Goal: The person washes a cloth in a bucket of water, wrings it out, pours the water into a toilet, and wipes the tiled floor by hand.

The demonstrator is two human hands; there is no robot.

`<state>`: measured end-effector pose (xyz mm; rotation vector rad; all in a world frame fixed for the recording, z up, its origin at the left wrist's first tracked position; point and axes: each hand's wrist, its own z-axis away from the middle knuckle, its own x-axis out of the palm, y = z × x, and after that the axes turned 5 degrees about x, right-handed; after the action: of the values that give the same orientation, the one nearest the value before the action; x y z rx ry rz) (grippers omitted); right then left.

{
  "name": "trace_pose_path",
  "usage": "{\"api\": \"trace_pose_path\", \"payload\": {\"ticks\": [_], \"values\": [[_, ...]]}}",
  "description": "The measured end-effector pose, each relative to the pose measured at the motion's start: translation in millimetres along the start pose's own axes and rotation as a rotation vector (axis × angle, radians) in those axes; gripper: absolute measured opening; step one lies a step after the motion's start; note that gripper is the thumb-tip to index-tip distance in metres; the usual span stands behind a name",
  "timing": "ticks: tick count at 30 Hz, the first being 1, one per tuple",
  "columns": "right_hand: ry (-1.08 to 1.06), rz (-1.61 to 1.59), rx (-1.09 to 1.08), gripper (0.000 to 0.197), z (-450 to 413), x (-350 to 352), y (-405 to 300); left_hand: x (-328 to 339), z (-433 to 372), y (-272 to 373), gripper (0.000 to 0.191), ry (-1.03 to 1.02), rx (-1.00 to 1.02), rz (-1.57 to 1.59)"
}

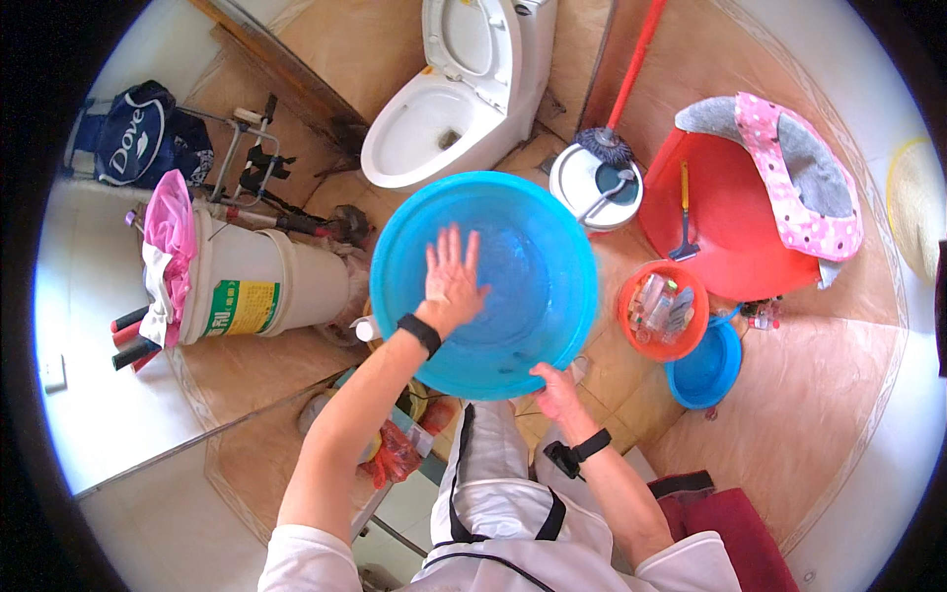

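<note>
A large blue plastic basin [518, 296] is tilted in front of me, its inside facing up toward the camera. My right hand [560, 392] grips its near rim, the thumb over the edge and the fingers partly hidden beneath. Inside the basin, on the left, my left hand [451, 277] is spread with the fingers apart and holds nothing; whether the palm touches the plastic I cannot tell. A black band circles each wrist.
Beyond the basin stands a white toilet [436, 126] with its lid up. White buckets [311, 277] are at left. On the right are a mop [603, 144], a white lidded bucket [570, 177], a red tub [729, 207], an orange bin [699, 333] and a small blue basin [710, 377].
</note>
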<state>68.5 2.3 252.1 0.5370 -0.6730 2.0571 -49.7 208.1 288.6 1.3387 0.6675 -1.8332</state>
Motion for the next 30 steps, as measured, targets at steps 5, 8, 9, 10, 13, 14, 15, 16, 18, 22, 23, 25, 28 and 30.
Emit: {"api": "trace_pose_path", "payload": {"ticks": [5, 8, 9, 10, 13, 14, 15, 16, 18, 22, 23, 25, 28, 30], "values": [[0.007, 0.135, -0.034, 0.034, -11, 31, 3, 27, -1, 7, 0.091, 0.053, 0.148, -0.062], [-0.026, 0.211, 0.034, 0.032, -7, 24, -20, 42, 24, 3, 0.092, -0.095, 0.699, 0.232], [-0.029, 0.213, 0.042, 0.032, -2, 21, -26, 29, 29, 2, 0.092, -0.098, 0.692, 0.234], [-0.038, 0.209, -0.006, 0.030, -1, 23, -32, 6, 33, -3, 0.093, -0.166, 0.565, 0.111], [-0.070, 0.252, -0.071, 0.027, -6, 19, -45, 5, 39, 3, 0.099, -0.144, 0.041, 0.118], [-0.070, 0.298, -0.094, 0.026, -8, 11, -48, 4, 39, 10, 0.099, -0.211, 0.113, 0.099], [-0.080, 0.301, -0.090, 0.026, -7, 10, -58, -2, 38, 15, 0.099, -0.275, 0.176, 0.081], [-0.062, 0.308, -0.051, 0.027, -6, 8, -68, -15, 39, 12, 0.097, -0.360, 0.271, -0.003], [-0.049, 0.318, -0.010, 0.027, -5, 7, -84, -17, 38, 2, 0.092, -0.442, 0.026, 0.037], [-0.073, 0.301, -0.134, 0.026, -15, -5, -108, -9, 48, 1, 0.077, -0.586, -0.018, 0.018], [-0.077, 0.311, -0.125, 0.027, -18, -11, -112, -11, 48, 3, 0.076, -0.646, 0.098, 0.119], [-0.081, 0.298, -0.111, 0.028, -18, -7, -120, -13, 50, 2, 0.074, -0.595, 0.087, 0.106], [-0.065, 0.283, -0.098, 0.030, -21, 0, -125, -17, 34, -9, 0.072, -0.510, 0.071, -0.055], [-0.050, 0.283, -0.102, 0.031, -25, 6, -126, -20, 13, -25, 0.071, -0.374, 0.023, -0.200]]}}
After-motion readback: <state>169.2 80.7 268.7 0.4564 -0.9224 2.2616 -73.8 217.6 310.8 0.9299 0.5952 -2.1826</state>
